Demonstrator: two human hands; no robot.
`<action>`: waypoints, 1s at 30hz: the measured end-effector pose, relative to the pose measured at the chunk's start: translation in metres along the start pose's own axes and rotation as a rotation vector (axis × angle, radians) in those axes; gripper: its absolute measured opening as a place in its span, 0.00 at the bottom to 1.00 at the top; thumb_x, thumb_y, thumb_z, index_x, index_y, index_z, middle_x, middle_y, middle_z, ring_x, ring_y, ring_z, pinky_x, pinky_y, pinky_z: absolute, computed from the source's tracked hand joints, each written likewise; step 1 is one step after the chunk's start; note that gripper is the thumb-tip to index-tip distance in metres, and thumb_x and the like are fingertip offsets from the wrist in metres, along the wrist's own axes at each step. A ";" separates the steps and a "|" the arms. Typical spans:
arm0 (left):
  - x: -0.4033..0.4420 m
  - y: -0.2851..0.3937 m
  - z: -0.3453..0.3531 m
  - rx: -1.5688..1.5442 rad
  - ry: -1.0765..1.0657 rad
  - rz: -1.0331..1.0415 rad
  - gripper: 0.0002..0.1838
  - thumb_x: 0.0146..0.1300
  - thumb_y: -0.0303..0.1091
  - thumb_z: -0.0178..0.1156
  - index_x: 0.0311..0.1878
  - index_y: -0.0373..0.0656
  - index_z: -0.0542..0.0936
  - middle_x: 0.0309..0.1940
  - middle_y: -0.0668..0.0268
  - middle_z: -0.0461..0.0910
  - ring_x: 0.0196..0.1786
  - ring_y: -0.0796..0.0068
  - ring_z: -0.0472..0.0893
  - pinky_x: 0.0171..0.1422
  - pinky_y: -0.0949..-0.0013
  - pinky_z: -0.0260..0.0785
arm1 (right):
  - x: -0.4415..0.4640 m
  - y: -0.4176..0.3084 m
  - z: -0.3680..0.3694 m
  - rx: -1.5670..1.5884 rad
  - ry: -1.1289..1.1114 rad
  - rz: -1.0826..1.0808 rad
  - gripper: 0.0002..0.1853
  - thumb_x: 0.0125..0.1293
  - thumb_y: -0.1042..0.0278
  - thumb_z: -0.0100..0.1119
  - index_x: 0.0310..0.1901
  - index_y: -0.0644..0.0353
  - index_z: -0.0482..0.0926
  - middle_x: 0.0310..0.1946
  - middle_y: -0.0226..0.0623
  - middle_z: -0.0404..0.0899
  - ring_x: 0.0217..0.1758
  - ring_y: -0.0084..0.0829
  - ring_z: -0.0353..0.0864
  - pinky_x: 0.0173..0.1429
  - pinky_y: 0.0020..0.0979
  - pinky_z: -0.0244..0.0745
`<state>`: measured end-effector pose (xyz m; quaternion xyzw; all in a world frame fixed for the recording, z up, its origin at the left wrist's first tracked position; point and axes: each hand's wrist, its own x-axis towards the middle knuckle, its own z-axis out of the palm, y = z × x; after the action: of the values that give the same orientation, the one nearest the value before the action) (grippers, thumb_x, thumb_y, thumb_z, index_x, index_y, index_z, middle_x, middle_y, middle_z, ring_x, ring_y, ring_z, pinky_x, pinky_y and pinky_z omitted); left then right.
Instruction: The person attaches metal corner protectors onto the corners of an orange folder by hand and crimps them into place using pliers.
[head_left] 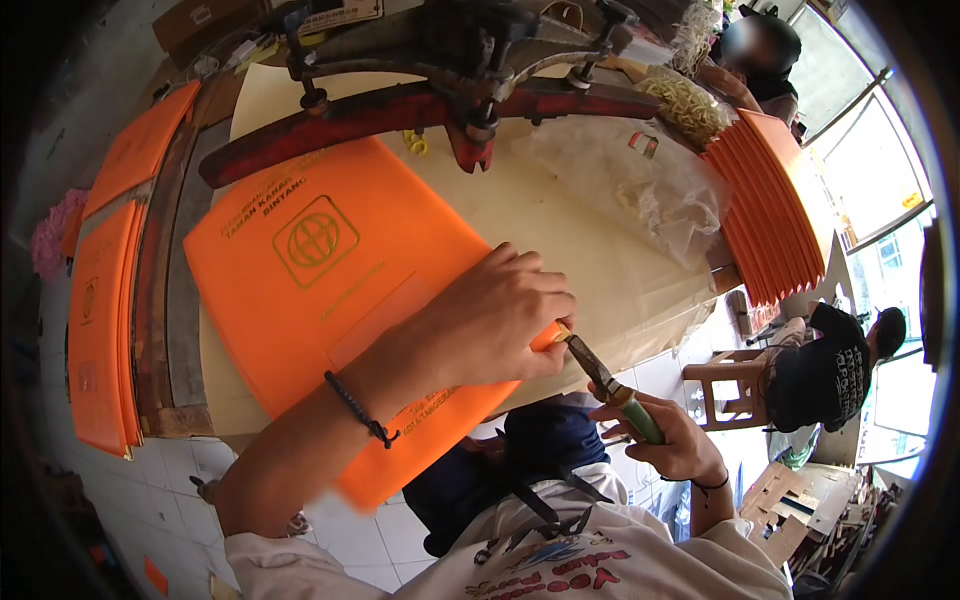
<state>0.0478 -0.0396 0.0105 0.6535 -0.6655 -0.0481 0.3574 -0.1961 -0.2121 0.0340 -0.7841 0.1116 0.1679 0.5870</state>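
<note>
An orange folder [310, 230] with gold print lies on the paper-covered table [590, 250], and its near part hangs over the edge. My left hand [490, 320] is closed on the folder's right corner, pinching the orange material between thumb and fingers. In my right hand [665, 435] is a cutting tool with green handles [640, 415], its metal jaws [590, 365] touching a small yellowish piece at that corner. The fingers of my right hand are wrapped round the handles.
Above the table stands a metal press with a red bar [400, 112]. Orange folders are stacked at the left [105, 330] and right [775, 200]. Clear plastic [640, 190] lies near the right stack. One person [825, 365] sits at the right, another [765, 60] is at the upper right.
</note>
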 end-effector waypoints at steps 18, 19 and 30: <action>0.001 -0.001 -0.002 -0.032 -0.019 -0.017 0.09 0.54 0.35 0.68 0.35 0.43 0.81 0.36 0.67 0.81 0.46 0.65 0.78 0.63 0.62 0.66 | 0.004 0.018 -0.001 -0.051 -0.010 -0.080 0.39 0.46 0.91 0.51 0.67 0.72 0.69 0.65 0.53 0.74 0.63 0.46 0.81 0.64 0.40 0.80; 0.001 -0.001 -0.002 -0.032 -0.018 -0.017 0.09 0.54 0.35 0.68 0.35 0.43 0.81 0.36 0.67 0.81 0.46 0.65 0.78 0.63 0.62 0.66 | 0.004 0.018 0.000 -0.051 -0.001 -0.071 0.39 0.46 0.91 0.51 0.67 0.72 0.69 0.64 0.53 0.74 0.63 0.46 0.81 0.64 0.40 0.80; 0.000 -0.002 0.000 -0.034 -0.015 -0.008 0.08 0.54 0.35 0.67 0.36 0.43 0.84 0.36 0.66 0.81 0.46 0.65 0.78 0.63 0.62 0.67 | 0.003 0.010 0.003 -0.078 -0.003 -0.042 0.40 0.49 0.88 0.52 0.71 0.69 0.66 0.69 0.51 0.72 0.64 0.44 0.81 0.65 0.39 0.79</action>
<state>0.0496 -0.0395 0.0096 0.6495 -0.6648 -0.0657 0.3632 -0.1972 -0.2121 0.0233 -0.8082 0.0878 0.1609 0.5597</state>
